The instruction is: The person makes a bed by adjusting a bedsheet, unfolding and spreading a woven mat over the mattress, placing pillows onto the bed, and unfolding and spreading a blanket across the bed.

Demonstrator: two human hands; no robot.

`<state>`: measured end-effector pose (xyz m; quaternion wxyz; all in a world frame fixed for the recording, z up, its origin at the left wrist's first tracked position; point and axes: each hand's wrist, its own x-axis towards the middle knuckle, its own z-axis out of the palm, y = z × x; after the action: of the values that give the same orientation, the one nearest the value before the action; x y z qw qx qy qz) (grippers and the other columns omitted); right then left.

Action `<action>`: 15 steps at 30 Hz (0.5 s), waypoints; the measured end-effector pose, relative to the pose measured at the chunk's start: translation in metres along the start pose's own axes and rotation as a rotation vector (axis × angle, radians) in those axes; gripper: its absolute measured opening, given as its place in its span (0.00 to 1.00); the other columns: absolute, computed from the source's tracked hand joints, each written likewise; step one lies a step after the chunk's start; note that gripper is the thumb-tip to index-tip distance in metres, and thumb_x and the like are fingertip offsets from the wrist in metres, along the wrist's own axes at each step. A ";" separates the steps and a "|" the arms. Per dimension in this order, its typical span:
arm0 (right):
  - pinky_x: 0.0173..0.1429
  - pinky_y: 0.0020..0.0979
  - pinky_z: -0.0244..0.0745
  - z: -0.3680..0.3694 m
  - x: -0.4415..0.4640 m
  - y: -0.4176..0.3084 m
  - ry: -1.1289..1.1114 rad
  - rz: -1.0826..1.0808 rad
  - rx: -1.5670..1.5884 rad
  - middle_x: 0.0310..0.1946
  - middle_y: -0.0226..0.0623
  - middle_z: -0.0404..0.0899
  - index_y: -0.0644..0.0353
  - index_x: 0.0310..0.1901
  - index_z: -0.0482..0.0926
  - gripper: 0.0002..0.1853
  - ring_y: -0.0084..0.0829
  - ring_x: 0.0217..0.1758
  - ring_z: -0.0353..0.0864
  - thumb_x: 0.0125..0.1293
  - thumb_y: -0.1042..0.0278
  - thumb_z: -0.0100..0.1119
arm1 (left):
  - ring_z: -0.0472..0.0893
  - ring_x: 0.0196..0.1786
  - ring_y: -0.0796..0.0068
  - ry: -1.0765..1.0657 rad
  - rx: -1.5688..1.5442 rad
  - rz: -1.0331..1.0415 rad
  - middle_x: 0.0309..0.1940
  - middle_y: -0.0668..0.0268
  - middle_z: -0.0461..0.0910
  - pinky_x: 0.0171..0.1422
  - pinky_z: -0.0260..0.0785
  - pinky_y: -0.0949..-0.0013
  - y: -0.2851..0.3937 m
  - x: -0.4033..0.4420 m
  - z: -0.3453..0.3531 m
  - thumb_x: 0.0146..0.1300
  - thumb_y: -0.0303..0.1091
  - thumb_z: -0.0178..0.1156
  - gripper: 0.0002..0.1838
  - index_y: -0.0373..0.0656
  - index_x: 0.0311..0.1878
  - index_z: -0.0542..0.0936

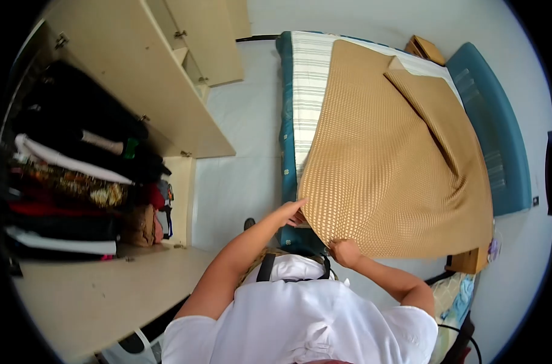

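A tan woven mat [373, 151] lies over the bed, with a fold running across its right part. My left hand [291, 213] is at the mat's near left edge, fingers partly hidden under it. At the mat's near corner, my right hand [345, 252] is closed on the edge. Beneath the mat, a white striped sheet [309, 91] shows along the bed's left side, above a teal cover [287, 145].
To the left stands an open wardrobe [124, 67] with hanging clothes [76, 164]. A blue headboard [494, 133] is at the right. Wooden nightstands [426, 50] flank the bed, one [467, 261] near my right arm. Pale floor [239, 121] lies between wardrobe and bed.
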<state>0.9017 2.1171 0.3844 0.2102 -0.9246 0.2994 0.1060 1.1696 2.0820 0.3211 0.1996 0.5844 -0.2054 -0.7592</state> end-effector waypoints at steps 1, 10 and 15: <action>0.34 0.42 0.74 0.001 0.003 -0.003 0.036 0.028 0.009 0.29 0.40 0.79 0.59 0.30 0.77 0.11 0.43 0.31 0.79 0.57 0.59 0.53 | 0.79 0.40 0.66 -0.024 0.022 0.003 0.41 0.55 0.78 0.45 0.71 0.63 0.015 0.006 -0.001 0.55 0.58 0.54 0.34 0.34 0.51 0.74; 0.43 0.40 0.74 -0.026 0.102 -0.001 -0.203 0.799 0.312 0.37 0.43 0.81 0.49 0.41 0.81 0.14 0.41 0.42 0.80 0.52 0.66 0.53 | 0.80 0.29 0.67 -0.495 0.647 0.090 0.29 0.56 0.79 0.35 0.71 0.63 0.063 0.045 -0.019 0.60 0.39 0.52 0.16 0.34 0.40 0.78; 0.47 0.40 0.74 -0.095 0.182 0.013 0.130 0.720 0.418 0.43 0.52 0.76 0.59 0.54 0.72 0.23 0.43 0.47 0.78 0.55 0.63 0.54 | 0.79 0.39 0.59 -0.510 1.179 0.560 0.38 0.55 0.80 0.47 0.70 0.59 0.103 0.039 -0.014 0.63 0.47 0.46 0.22 0.38 0.46 0.76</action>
<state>1.0457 1.9716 0.4061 0.3235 -0.7032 0.6311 0.0513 1.1807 1.9733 0.3422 -0.0171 0.3240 -0.7663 -0.5546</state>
